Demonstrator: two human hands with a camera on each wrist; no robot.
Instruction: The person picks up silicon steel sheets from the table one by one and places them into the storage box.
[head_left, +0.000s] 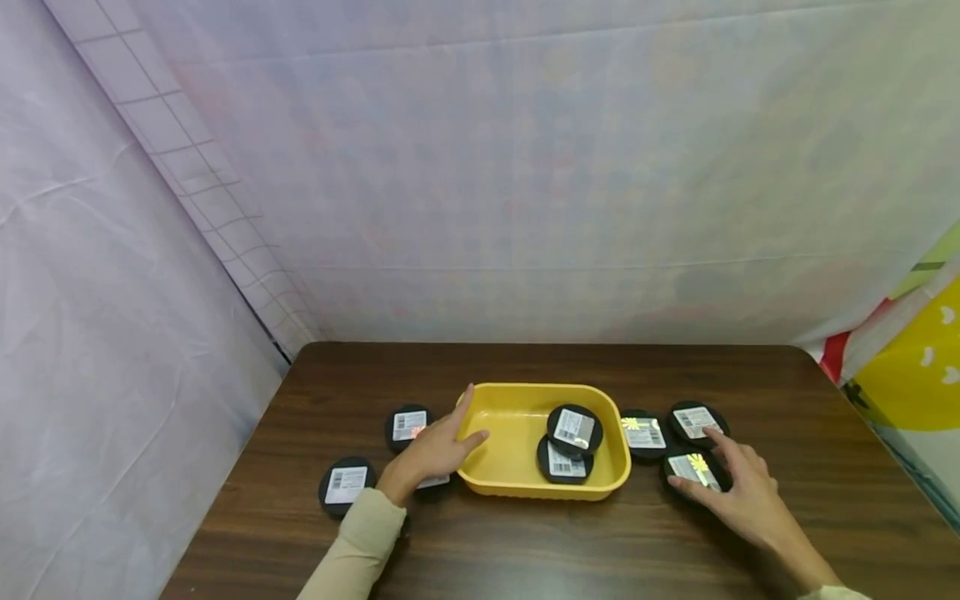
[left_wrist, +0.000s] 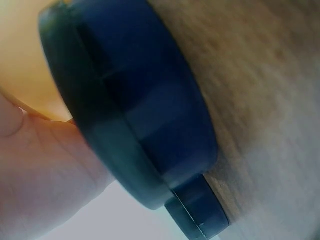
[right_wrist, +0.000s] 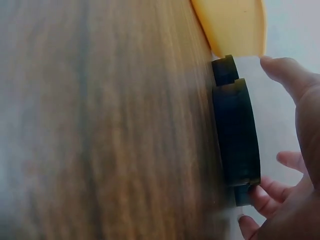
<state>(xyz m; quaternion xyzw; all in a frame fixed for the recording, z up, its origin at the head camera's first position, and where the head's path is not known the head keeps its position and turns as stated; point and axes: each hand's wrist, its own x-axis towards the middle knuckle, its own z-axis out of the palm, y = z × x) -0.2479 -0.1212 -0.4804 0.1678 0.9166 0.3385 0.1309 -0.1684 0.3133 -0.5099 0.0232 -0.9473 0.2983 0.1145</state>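
A yellow plastic basket (head_left: 495,482) stands on the table with two round black lidded tins (head_left: 574,428) inside, one overlapping the other; white barcode labels face up. My left hand (head_left: 438,450) is at the basket's left rim, index finger straight and thumb pointing inward over it. Whether it touches the rim I cannot tell. Over a round black tin (head_left: 692,469) to the right of the basket, my right hand (head_left: 742,492) spreads its fingers and thumb. In the right wrist view the thumb (right_wrist: 285,72) stands apart from that tin (right_wrist: 236,132), while fingertips are near its lower end.
More black tins lie right of the basket, one beside its rim (head_left: 643,435) and one farther back (head_left: 693,421). Several others are on the left, including a far one (head_left: 407,425) and an outer one (head_left: 345,486). A pale curtain (head_left: 540,208) hangs behind the brown table (head_left: 525,550).
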